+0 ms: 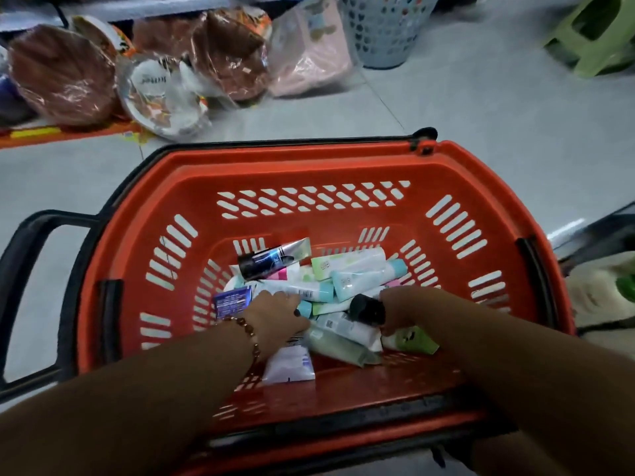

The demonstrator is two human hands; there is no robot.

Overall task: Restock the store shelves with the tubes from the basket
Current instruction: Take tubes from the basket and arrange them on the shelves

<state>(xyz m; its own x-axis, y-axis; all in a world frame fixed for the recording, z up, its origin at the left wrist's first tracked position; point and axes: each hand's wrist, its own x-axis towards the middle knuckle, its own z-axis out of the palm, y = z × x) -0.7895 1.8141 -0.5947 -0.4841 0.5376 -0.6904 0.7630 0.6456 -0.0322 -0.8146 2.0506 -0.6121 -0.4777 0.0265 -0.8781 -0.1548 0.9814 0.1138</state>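
A red plastic basket [309, 166] with slotted walls sits on a pale tiled floor [481, 108], and everything here is placed against it. In its bottom lies a loose heap of tubes [343, 273], mostly white with mint, teal and pink ends, lying flat and crossing one another. At the far side of the heap a tube with a black cap [271, 257] rests on top, tilted. Both arms reach in over the near rim of the basket. The left hand [278, 316], a beaded bracelet [249, 333] at its wrist, has its fingers curled down among the tubes at the left of the heap, beside a small blue-violet packet [232, 302]; which tube it holds, if any, cannot be told. The right hand [400, 309] at the right of the heap grips a tube with a round black cap [366, 309], the cap pointing toward the left hand. A white and lilac tube [290, 365] lies nearest the near wall, partly under the left wrist. A black handle [27, 290] folds out to the left of the basket. Beyond the far rim stand plastic-wrapped brown bowls [65, 73], a pale blue perforated bin [385, 29] and a green stool [594, 36].
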